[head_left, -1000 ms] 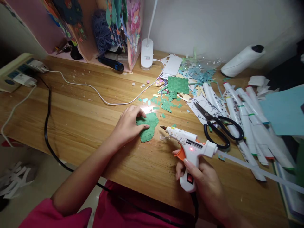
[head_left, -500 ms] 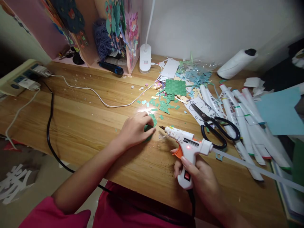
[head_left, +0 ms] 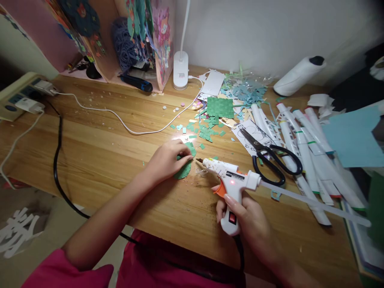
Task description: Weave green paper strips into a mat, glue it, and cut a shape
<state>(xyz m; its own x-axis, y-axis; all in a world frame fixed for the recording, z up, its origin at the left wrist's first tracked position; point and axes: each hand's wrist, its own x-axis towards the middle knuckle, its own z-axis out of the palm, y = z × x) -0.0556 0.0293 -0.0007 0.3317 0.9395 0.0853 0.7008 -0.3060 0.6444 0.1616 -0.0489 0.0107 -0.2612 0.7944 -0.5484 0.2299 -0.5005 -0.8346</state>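
Observation:
My left hand (head_left: 168, 161) rests on the wooden desk with its thumb and fingers closed on a green paper piece (head_left: 183, 172). The piece has a rounded edge, and part of it is hidden under my fingers. In my right hand (head_left: 250, 216) is a white hot glue gun (head_left: 232, 182) with an orange trigger and a red light on its side. Its brown nozzle points left, just short of my left thumb. A long translucent glue stick (head_left: 312, 203) sticks out of the back of the gun.
Black-handled scissors (head_left: 270, 154) lie beside several white markers (head_left: 306, 148) on the right. Paper scraps (head_left: 207, 132) and a green woven paper square (head_left: 220, 108) lie farther back. A white cable (head_left: 120, 120) crosses the desk from a power strip (head_left: 18, 96).
More of the green paper piece now shows below my left thumb. The glue gun has shifted slightly left, its nozzle still close to my left hand. The whole view has moved a little.

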